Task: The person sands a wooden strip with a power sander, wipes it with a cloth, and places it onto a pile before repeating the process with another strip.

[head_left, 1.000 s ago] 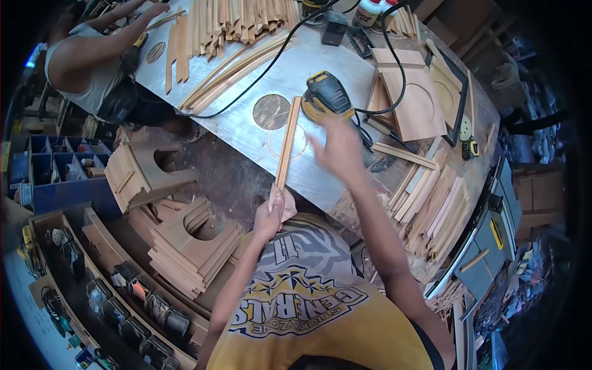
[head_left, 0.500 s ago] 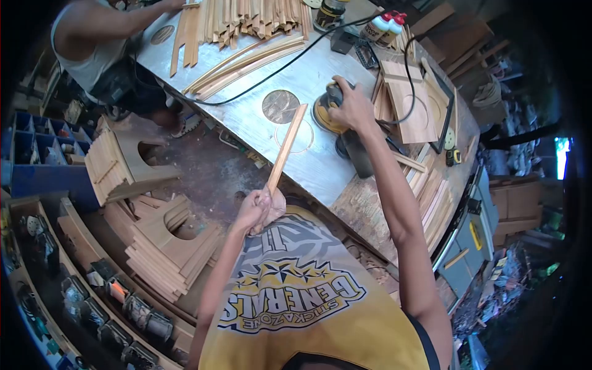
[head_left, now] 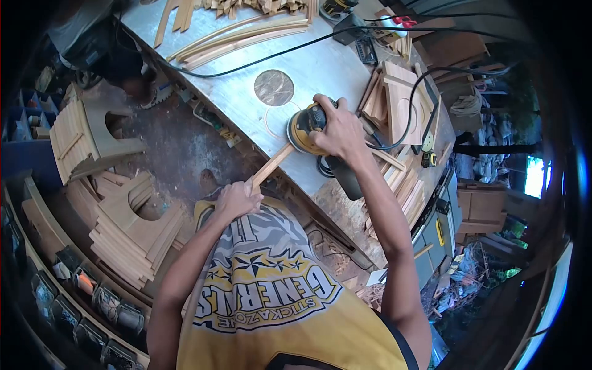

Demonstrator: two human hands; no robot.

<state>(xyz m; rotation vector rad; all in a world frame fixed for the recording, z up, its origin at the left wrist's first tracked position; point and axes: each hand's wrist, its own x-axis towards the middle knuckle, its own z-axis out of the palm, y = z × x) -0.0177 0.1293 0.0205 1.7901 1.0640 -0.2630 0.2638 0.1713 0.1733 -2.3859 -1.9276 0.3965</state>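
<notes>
My right hand (head_left: 343,134) grips a yellow-and-black orbital sander (head_left: 303,128) from above, and a dark dust bag (head_left: 345,177) hangs off its rear. The sander's pad meets the far end of a narrow wooden strip (head_left: 272,166) at the bench's near edge; the pad hides that end. Closed around the strip's near end is my left hand (head_left: 238,200), close to my jersey. Under the sander lies the pale metal-topped workbench (head_left: 228,105), marked with a dark round patch (head_left: 274,87) and a fainter ring outline.
A black power cord (head_left: 265,60) crosses the bench. Curved wooden strips (head_left: 246,38) lie toward the far side, cut panels (head_left: 401,102) and a tape measure (head_left: 429,159) to the right. Stacked cut-out boards (head_left: 132,228) stand at lower left. Another person (head_left: 86,43) stands at upper left.
The sander has moved left and down onto the strip. The strip's far end has swung down to the bench edge, and my left hand has turned with it. The camera view has shifted.
</notes>
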